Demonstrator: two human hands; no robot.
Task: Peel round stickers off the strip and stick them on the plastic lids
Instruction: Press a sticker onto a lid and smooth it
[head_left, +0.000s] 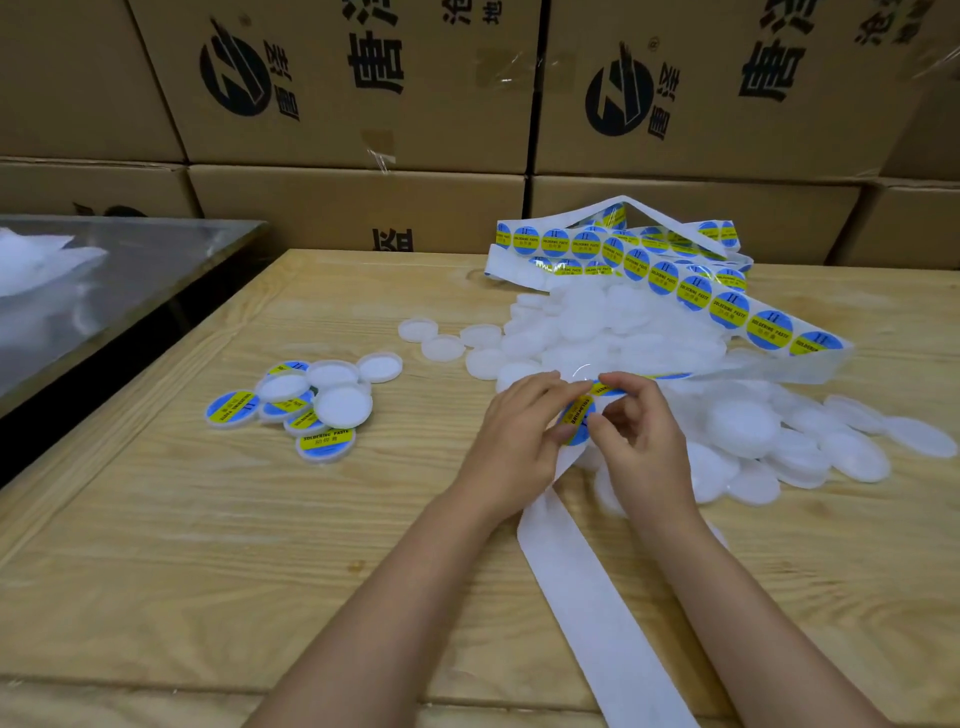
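Observation:
A long white backing strip (587, 582) runs from the table's near edge up between my hands and on over a heap of plain white plastic lids (649, 332). Its far part (696, 291) carries round blue-and-yellow stickers. My left hand (514, 441) pinches the strip beside one round sticker (575, 418). My right hand (639, 441) pinches that sticker's edge with thumb and fingers curled. Whether the sticker has come off the strip, I cannot tell. To the left lies a small pile of lids with stickers on them (306, 405).
The wooden table (208, 545) bears everything. Loose white lids (831, 441) spread to the right. A steel table (130, 270) with white bags stands at the left. Stacked cardboard boxes (363, 104) wall off the back.

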